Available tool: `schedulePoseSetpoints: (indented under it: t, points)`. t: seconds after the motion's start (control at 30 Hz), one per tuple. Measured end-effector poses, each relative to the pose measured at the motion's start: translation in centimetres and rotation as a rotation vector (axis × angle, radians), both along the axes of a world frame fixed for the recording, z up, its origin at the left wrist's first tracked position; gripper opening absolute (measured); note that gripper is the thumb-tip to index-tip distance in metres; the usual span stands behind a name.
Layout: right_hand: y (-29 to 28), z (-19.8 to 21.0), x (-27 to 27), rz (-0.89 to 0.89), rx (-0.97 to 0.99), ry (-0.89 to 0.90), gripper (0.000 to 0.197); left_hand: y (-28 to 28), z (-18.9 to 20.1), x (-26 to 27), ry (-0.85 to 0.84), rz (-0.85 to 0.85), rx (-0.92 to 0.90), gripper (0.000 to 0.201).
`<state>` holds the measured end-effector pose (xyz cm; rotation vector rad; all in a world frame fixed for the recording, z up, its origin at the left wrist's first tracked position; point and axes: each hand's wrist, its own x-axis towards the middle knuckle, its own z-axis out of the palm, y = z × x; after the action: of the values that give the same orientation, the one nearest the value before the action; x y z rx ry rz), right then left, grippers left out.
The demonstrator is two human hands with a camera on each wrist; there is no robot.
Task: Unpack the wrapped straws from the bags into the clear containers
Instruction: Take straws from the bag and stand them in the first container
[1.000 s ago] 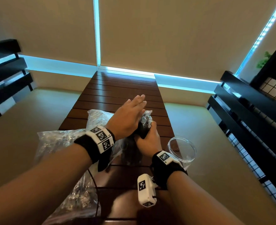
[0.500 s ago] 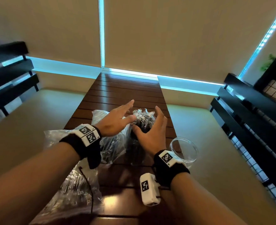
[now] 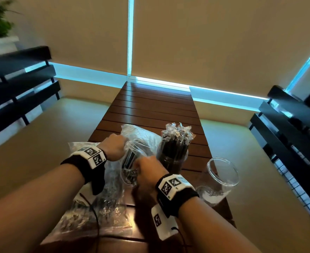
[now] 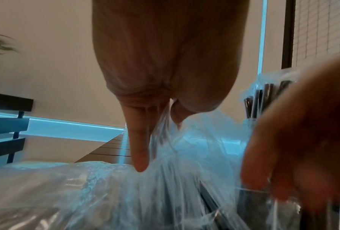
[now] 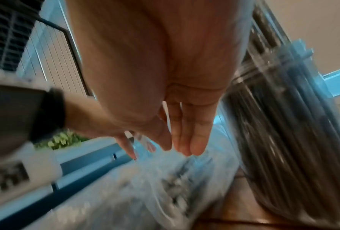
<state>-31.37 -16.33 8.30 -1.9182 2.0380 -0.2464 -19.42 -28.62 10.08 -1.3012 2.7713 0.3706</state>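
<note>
A clear container point(image 3: 174, 154) packed with dark wrapped straws stands upright mid-table. Just left of it lies a clear plastic bag point(image 3: 141, 136) with more dark straws inside. My left hand point(image 3: 122, 143) pinches the bag's plastic near its top; in the left wrist view the film point(image 4: 161, 127) is pulled taut between finger and thumb. My right hand point(image 3: 141, 162) is at the bag's near side with its fingers point(image 5: 185, 140) straight and holding nothing. An empty clear container point(image 3: 221, 172) stands at the table's right edge.
A second crinkled bag point(image 3: 96, 207) of straws lies at the near left under my left forearm. The slatted wooden table point(image 3: 156, 106) is narrow and runs away to the wall. Dark benches point(image 3: 287, 128) flank it on both sides.
Both hands have come off the filled container and moved left and toward me to the bag. My left hand has taken hold of the plastic.
</note>
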Motion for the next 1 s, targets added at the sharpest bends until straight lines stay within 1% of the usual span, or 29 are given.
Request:
schedulePoseSetpoints:
  t: [0.07,0.1,0.2,0.27,0.33,0.43,0.5,0.53,0.6,0.67,0.7,0.73,0.77,0.83,0.87,0.9,1.0]
  points:
    - [-0.3,-2.2,0.3,-0.022,0.061,0.048,0.037,-0.1,0.5,0.4,0.015,-0.003,0.026,0.027]
    - [-0.4,-3.1,0.6,-0.025,0.068,0.079,0.038,0.0,0.7,0.6,0.005,-0.006,0.039,0.029]
    - [-0.9,-4.4,1.0,-0.070,0.036,0.113,0.026,0.3,1.1,0.7,0.001,-0.003,0.097,0.045]
    - [-1.4,-4.0,1.3,-0.176,-0.005,0.074,0.021,0.5,1.3,0.8,0.014,-0.016,0.096,0.047]
    - [-2.3,-3.7,1.9,-0.285,-0.094,-0.063,0.025,0.5,1.3,1.0,0.041,-0.032,0.097,0.044]
    - [-4.2,-4.2,2.6,-0.473,-0.186,-0.394,0.031,0.4,1.0,1.2,0.081,-0.055,0.123,0.039]
    - [-4.9,-3.1,3.2,-0.600,-0.190,-0.641,0.032,0.4,1.0,1.5,0.099,-0.068,0.133,0.039]
    - [-5.0,-2.1,3.4,-0.638,-0.167,-0.697,0.031,0.3,1.0,1.7,0.104,-0.076,0.135,0.039]
    - [-5.5,-1.3,3.0,-0.660,-0.112,-0.585,0.035,0.0,1.1,2.3,0.116,-0.083,0.157,0.037]
    - [-5.8,-1.4,2.6,-0.733,-0.089,-0.544,0.038,-0.1,1.3,2.7,0.102,-0.088,0.176,0.039]
    - [-5.8,-1.6,2.5,-0.762,-0.047,-0.521,0.040,-0.1,1.4,2.9,0.092,-0.090,0.175,0.042]
    - [-5.9,-1.8,2.3,-0.762,-0.038,-0.496,0.041,-0.2,1.5,3.0,0.091,-0.091,0.177,0.044]
    - [-6.0,-2.2,2.3,-0.756,-0.012,-0.563,0.041,-0.2,1.6,3.0,0.098,-0.094,0.182,0.046]
    - [-6.1,-3.0,2.3,-0.725,0.043,-0.755,0.036,-0.2,1.7,3.0,0.111,-0.100,0.192,0.050]
    - [-6.1,-3.0,2.6,-0.710,0.043,-0.802,0.034,-0.2,1.7,3.0,0.112,-0.101,0.196,0.050]
    - [-6.3,-2.9,2.9,-0.692,0.030,-0.809,0.032,-0.2,1.7,3.1,0.116,-0.100,0.197,0.048]
    - [-6.9,-3.4,3.9,-0.653,-0.074,-0.698,0.029,-0.5,1.8,3.4,0.135,-0.101,0.191,0.040]
